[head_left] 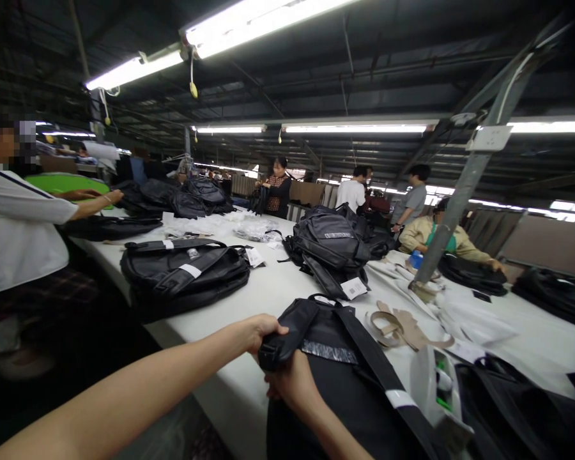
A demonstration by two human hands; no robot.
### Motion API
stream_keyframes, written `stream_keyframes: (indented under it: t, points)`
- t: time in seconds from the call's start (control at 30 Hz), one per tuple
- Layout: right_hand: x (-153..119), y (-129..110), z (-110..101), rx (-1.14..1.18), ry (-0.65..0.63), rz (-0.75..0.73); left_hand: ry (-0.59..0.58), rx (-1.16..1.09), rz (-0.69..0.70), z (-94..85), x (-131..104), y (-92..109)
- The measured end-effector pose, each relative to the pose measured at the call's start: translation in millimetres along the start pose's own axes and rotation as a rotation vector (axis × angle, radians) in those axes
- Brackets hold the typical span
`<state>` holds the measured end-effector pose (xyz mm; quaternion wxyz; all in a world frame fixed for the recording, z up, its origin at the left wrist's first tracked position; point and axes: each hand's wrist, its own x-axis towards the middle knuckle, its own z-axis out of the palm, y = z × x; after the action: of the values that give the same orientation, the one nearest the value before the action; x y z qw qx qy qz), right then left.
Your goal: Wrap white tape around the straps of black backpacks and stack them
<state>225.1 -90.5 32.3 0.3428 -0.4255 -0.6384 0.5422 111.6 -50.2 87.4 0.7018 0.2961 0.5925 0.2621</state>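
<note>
Gripping a padded shoulder strap [298, 322] in the head view, the left hand [262, 329] has its thumb on top and its fingers closed around the edge. Just beside it, the right hand [294, 383] curls around the same strap's lower end, its fingertips partly hidden. The strap belongs to a black backpack [326, 402] at the near edge of a white table [220, 322]; a white band [400, 398] wraps its other strap. Just right stands a white-and-green dispenser [434, 386]. Beyond lie brown strips [405, 326] and a tagged backpack [333, 239]; another backpack [186, 281] lies to the left.
</note>
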Motion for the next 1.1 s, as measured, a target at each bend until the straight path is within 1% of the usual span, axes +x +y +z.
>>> stream_keyframes:
  t: [0.07,0.13,0.2,0.3,0.4,0.47,0.53,0.6,0.63,0.67,0.77,0.83,0.93,0.97,1.0,1.1]
  points:
    - [3.6,3.0,-0.3,0.033,0.092,0.009,0.024,-0.017,-0.044,-1.2,-2.7,-1.3]
    - [9.6,7.3,-4.9,0.165,0.224,0.067,0.032,-0.047,-0.068,-0.4,-2.7,-3.3]
    - [17.0,14.0,-10.0,0.302,0.303,0.098,0.030,-0.079,-0.072,1.9,0.3,-7.2]
    - [25.5,27.5,-11.0,0.424,0.293,0.121,0.030,-0.119,-0.087,5.0,7.6,-16.1]
    - [27.8,39.0,-5.5,0.494,0.318,0.131,0.005,-0.155,-0.098,5.6,13.7,-24.3]
    - [26.1,42.2,-3.3,0.526,0.341,0.125,-0.022,-0.172,-0.104,4.9,15.5,-27.0]
    - [23.0,41.7,-6.0,0.543,0.342,0.111,-0.046,-0.176,-0.106,3.8,15.1,-27.5]
    - [19.7,38.6,-14.8,0.548,0.313,0.097,-0.058,-0.166,-0.097,2.8,12.6,-27.0]
    - [18.5,36.7,-21.2,0.526,0.280,0.095,-0.061,-0.159,-0.083,2.4,10.7,-26.9]
    - [17.7,34.7,-28.7,0.467,0.236,0.096,-0.062,-0.154,-0.056,2.3,8.5,-27.1]
    - [17.9,29.8,-53.1,0.179,0.125,0.098,-0.069,-0.153,0.076,3.6,2.5,-30.4]
    - [18.7,26.7,-68.0,0.048,0.115,0.098,-0.069,-0.157,0.153,5.6,1.4,-34.5]
    - [17.4,18.3,-86.1,-0.027,0.095,0.102,-0.042,-0.164,0.204,7.8,5.1,-41.9]
    - [16.0,14.1,-91.3,-0.046,0.049,0.105,-0.030,-0.171,0.215,7.9,7.1,-44.4]
    - [14.2,9.5,-96.3,-0.052,-0.023,0.111,-0.018,-0.181,0.225,7.5,9.1,-46.8]
    - [9.3,-3.9,-109.8,0.033,-0.275,0.153,-0.006,-0.219,0.237,4.1,14.2,-52.8]
